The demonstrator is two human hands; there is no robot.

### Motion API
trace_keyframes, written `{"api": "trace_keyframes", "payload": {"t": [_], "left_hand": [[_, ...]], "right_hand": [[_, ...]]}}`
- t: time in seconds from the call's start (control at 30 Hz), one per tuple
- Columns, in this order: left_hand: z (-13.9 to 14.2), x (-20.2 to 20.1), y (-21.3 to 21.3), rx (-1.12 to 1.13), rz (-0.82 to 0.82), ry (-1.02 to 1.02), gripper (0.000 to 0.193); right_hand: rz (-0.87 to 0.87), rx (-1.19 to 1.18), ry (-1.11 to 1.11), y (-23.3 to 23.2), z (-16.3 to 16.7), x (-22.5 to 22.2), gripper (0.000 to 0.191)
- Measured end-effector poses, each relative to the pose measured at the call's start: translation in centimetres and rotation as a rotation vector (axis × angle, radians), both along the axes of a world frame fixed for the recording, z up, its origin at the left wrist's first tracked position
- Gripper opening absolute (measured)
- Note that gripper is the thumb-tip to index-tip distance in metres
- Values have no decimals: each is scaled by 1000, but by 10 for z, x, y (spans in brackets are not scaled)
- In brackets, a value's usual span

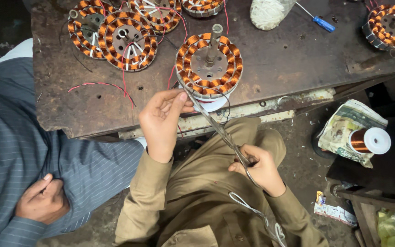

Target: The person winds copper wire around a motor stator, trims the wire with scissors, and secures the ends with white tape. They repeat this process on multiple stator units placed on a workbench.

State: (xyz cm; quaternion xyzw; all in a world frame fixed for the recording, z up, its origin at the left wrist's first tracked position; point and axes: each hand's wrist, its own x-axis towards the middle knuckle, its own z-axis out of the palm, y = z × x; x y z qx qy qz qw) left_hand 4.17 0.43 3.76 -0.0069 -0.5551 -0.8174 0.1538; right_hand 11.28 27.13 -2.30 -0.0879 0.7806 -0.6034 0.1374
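Head camera looks down on a copper-wound stator (pixel 209 65) standing on a shaft at the near edge of the rusty table (pixel 289 59). Just below the stator, the left hand (pixel 161 121) pinches a thin wire at its lower rim. Further below the stator, over the lap, the right hand (pixel 259 167) is closed around scissors (pixel 216 126), whose blades reach up to the stator's lower edge.

One head-worn view looks steeply down, close over the lap, workbench (pixel 275 64) toward twelve o'clock, floor probably at four; no second view shares anything.
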Motion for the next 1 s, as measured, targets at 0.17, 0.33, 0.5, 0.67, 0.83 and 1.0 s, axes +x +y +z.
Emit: {"api": "trace_keyframes", "payload": {"t": [0.17, 0.33, 0.5, 0.67, 0.83, 1.0], "left_hand": [[1, 0, 1, 0, 1, 6, 18], [1, -1, 1, 14, -16, 3, 19], [0, -1, 0, 2, -19, 13, 21], [14, 2, -6, -174, 83, 88, 16], [51, 8, -9, -799, 321, 271, 25], [81, -4, -19, -1102, 173, 505, 30]], "right_hand": [[11, -68, 15, -7, 0, -1, 29], [-74, 208, 210, -15, 8, 1, 43], [-113, 266, 233, -18, 13, 7, 44], [-23, 150, 262, 0, 11, 11, 40], [-320, 11, 134, 15, 23, 5, 32], [-570, 488, 202, 40, 55, -57, 57]]}}
